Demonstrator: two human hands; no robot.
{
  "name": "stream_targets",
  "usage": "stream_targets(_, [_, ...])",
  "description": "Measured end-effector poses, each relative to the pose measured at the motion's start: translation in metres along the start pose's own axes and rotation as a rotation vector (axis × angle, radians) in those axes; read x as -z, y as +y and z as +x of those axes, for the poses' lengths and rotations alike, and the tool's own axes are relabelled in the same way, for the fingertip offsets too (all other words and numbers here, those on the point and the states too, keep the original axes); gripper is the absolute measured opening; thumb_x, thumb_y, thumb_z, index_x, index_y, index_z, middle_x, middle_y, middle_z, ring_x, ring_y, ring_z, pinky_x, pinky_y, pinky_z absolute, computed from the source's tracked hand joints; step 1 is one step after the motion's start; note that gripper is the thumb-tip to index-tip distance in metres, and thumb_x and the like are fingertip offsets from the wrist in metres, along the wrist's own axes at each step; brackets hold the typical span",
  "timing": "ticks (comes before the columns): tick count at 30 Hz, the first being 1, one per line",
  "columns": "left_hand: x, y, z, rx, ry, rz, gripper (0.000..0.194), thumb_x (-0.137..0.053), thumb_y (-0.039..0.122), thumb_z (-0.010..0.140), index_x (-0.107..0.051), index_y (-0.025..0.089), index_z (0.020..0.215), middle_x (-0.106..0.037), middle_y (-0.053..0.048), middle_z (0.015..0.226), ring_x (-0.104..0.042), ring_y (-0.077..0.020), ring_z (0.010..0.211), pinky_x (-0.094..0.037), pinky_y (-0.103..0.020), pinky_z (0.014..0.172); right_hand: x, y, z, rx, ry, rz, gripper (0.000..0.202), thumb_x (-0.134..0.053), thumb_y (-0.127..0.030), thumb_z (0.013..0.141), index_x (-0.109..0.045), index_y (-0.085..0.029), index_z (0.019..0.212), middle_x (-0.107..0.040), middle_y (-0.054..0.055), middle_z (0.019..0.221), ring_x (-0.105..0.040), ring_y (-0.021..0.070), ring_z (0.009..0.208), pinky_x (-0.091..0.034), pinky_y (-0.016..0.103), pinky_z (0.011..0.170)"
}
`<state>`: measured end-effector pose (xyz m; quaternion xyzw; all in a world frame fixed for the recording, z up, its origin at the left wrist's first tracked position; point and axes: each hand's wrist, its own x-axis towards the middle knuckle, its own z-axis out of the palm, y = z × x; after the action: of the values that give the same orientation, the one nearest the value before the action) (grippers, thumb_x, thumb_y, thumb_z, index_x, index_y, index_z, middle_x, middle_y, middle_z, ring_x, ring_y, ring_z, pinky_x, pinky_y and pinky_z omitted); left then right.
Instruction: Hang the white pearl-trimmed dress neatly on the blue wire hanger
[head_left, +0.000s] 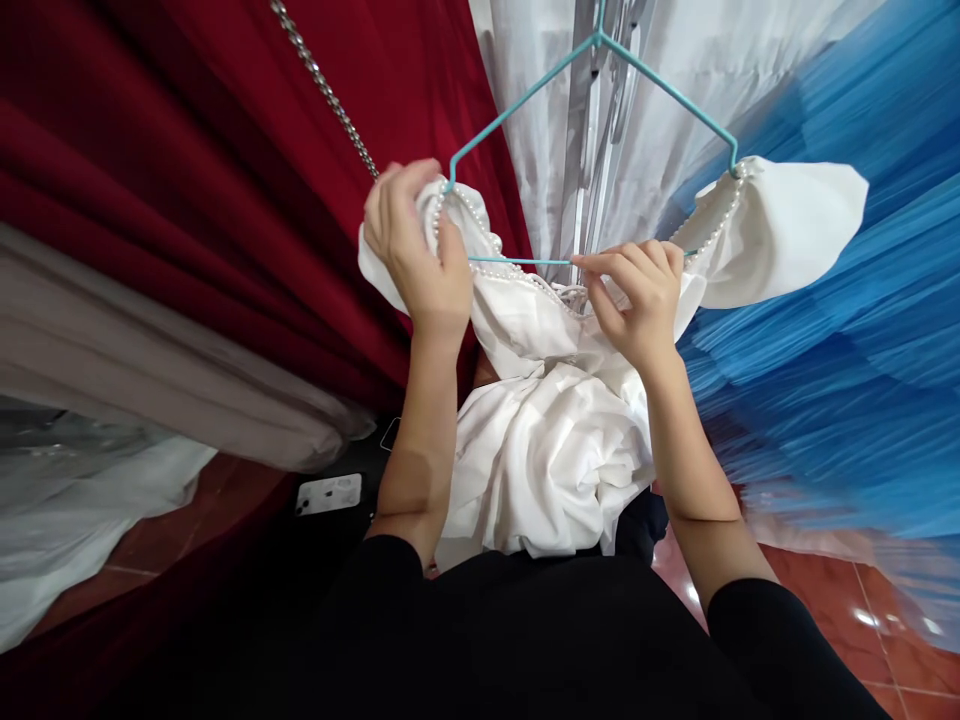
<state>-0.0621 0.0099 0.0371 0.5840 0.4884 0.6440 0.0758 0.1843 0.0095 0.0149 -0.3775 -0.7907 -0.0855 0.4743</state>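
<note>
A white satin dress point(551, 430) with pearl-beaded trim hangs from a thin teal hanger point(525, 99). Its skirt is bunched into folds low in front of my body. My left hand point(420, 245) is closed around the dress's left shoulder, close to that end of the hanger. With thumb and fingertips, my right hand point(637, 290) pinches the hanger's bottom bar near the middle of the neckline. The puffed right sleeve point(802, 235) sticks out past the hanger's other end, untouched. My left palm and part of the beading under it are hidden.
Dark red drapery point(187, 150) with a beaded chain point(326, 92) hangs at left, above beige cloth point(150, 350). A white phone point(328, 494) lies on a black surface. Blue tulle point(847, 350) fills the right, over red floor tiles point(840, 600). Metal rails point(600, 130) stand behind the hanger.
</note>
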Motion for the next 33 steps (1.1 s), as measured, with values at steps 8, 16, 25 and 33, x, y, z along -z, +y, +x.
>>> stream_targets(8, [0.036,-0.033,0.009,-0.007,0.492,-0.188,0.039,-0.042,-0.008,0.096,-0.071,0.017,0.090,-0.069,0.003,0.088,-0.065,-0.0169,0.095,-0.050,-0.033,0.095,0.005,0.002,0.002,-0.053,-0.072,0.075,0.033,-0.046,-0.023,0.103,-0.074,-0.036,0.113,-0.074,-0.002,0.102,-0.062,0.0202,0.095,-0.043,0.047,0.104])
stream_targets(16, [-0.015,-0.016,-0.062,0.191,0.164,-0.536,0.016,-0.065,0.018,0.093,-0.077,0.023,0.102,-0.080,-0.001,0.099,-0.074,-0.0190,0.096,-0.058,-0.034,0.093,-0.005,-0.008,0.003,-0.046,-0.076,0.140,0.033,-0.048,-0.022,0.102,-0.072,-0.035,0.120,-0.074,-0.001,0.109,-0.064,0.0202,0.099,-0.043,0.048,0.105])
stream_targets(25, [-0.057,0.041,-0.061,0.272,0.104,-0.725,0.031,-0.059,0.054,0.101,-0.057,0.024,0.095,-0.062,0.000,0.080,-0.071,-0.0192,0.097,-0.053,-0.040,0.111,0.016,-0.003,-0.002,-0.063,0.112,0.091,0.027,-0.049,-0.031,0.103,-0.069,-0.037,0.121,-0.071,0.002,0.129,-0.065,0.0236,0.123,-0.049,0.053,0.112])
stream_targets(33, [-0.050,0.035,-0.059,0.214,0.130,-0.735,0.020,-0.060,0.042,0.101,-0.055,0.024,0.093,-0.056,0.000,0.074,-0.066,-0.0165,0.081,-0.057,-0.040,0.105,0.025,0.061,0.012,-0.253,0.438,0.102,0.027,-0.059,-0.043,0.101,-0.067,-0.030,0.123,-0.070,0.009,0.134,-0.061,0.0253,0.128,-0.042,0.052,0.119])
